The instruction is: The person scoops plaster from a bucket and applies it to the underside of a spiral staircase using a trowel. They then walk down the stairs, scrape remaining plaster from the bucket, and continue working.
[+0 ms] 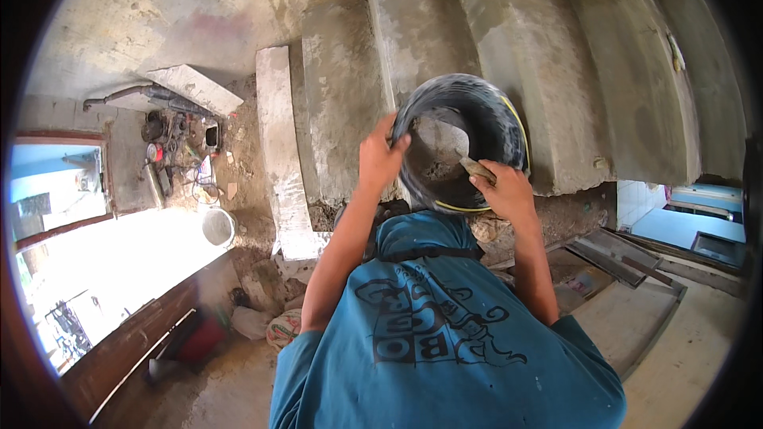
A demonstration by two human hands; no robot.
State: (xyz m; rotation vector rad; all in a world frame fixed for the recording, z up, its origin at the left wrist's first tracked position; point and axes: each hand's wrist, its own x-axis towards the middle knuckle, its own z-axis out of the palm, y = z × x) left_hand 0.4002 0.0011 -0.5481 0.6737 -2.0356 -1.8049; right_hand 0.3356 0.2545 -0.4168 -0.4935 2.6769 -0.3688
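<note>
A black bucket (498,123) with a yellow-edged rim is tipped in front of me, against the concrete steps. On its left rim my left hand (380,156) is closed, thumb at the inside edge. My right hand (509,193) wraps round the worn wooden handle of a trowel (477,168) at the bucket's near right side. The trowel's front end reaches into the bucket, over grey, mortar-like material (443,171). Where the blade ends and the mix begins is hard to make out.
Wet-looking concrete steps (421,24) rise to the right. A pale board (280,139) lies along their left end. Farther left are scattered tools (183,139), a whitish bucket (216,226) and a bright opening. Framed panels (628,262) lie at the lower right.
</note>
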